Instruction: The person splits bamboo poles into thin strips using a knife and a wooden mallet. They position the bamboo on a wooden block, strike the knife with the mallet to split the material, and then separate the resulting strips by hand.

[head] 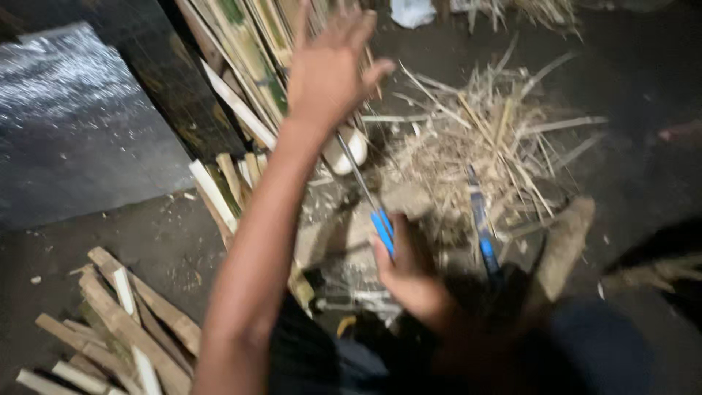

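My left hand (333,66) reaches up and forward over a stack of long split bamboo strips (248,51), fingers spread, holding nothing; the hand is blurred. My right hand (406,267) is closed around the blue handle of a long thin metal tool (365,190) whose blade points up toward the left hand. A second blue-handled tool (482,234) lies to the right on the ground, its tip toward a heap of dry bamboo shavings (475,139).
Short cut bamboo pieces (117,322) lie piled at the lower left. A dark board (175,80) leans beside a grey sheet (73,124) at the left. A stone or wooden block (567,238) sits at the right. My dark-clothed legs fill the bottom.
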